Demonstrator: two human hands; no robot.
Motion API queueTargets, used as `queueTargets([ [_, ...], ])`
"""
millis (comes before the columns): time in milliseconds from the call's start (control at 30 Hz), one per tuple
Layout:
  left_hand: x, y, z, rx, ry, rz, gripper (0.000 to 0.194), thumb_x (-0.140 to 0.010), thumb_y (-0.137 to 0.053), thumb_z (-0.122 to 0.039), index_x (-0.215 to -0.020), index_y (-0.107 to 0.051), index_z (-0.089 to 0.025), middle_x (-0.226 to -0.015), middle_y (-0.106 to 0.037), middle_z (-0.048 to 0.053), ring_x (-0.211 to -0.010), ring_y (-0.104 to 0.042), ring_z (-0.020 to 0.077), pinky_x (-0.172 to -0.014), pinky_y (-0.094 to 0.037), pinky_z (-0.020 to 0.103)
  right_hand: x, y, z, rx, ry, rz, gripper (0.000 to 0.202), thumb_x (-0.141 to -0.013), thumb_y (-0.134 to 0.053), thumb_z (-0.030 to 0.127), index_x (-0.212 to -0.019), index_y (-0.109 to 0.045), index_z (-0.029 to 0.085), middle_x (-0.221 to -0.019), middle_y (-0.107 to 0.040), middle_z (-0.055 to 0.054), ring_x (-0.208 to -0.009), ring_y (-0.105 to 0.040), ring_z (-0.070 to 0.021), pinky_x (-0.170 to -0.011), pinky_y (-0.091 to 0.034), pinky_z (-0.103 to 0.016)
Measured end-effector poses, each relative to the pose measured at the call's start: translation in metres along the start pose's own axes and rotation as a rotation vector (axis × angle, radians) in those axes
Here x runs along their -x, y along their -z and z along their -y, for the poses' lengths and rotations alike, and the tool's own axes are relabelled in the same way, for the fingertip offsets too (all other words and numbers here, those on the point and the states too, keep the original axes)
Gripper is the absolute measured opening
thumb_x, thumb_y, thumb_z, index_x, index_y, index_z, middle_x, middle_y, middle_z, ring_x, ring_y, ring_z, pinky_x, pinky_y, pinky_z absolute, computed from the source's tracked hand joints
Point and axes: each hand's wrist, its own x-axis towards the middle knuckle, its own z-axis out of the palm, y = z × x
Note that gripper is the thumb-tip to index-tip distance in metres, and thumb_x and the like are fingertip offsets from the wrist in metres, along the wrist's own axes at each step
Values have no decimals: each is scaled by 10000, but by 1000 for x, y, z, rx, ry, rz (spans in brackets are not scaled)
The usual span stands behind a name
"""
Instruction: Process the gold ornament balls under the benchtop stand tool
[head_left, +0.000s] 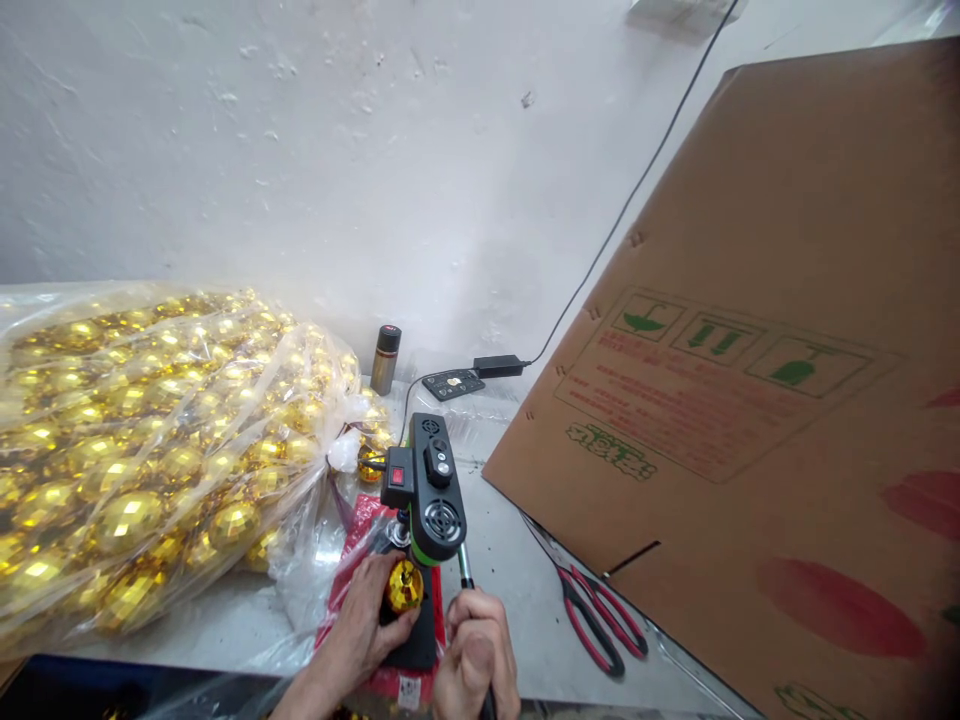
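My left hand (pixel 365 620) is closed round a gold mirrored ball (pixel 406 586), holding it just below the head of a small black bench drill press (pixel 435 490). The tool's tip is hidden behind the machine's head, so I cannot tell whether it touches the ball. To the right, my right hand (pixel 477 655) wraps round the press's lever (pixel 466 572). Under the machine's black base lies a red plastic sheet (pixel 364 515).
A clear bag (pixel 180 450) full of gold balls fills the left. Behind the press are a dark bottle (pixel 385 360), a black plate (pixel 453 384) and a power adapter (pixel 498 366). Red-handled scissors (pixel 596 620) lie at right, beside a large cardboard box (pixel 750 400).
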Motion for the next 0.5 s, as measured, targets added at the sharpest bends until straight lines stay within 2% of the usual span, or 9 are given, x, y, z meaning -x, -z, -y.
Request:
queueTargets([
  [500, -2, -1, 1, -2, 5, -1, 542, -808, -748, -322, -1337, -704, -213, -1268, -780, 163, -1183, -734, 377, -1053, -608, 564, -4, -11, 5, -98, -17, -71, 443, -1122, -419, 248, -680, -418, 229, -686, -474, 44, -557, -458, -99, -507, -400, -223],
])
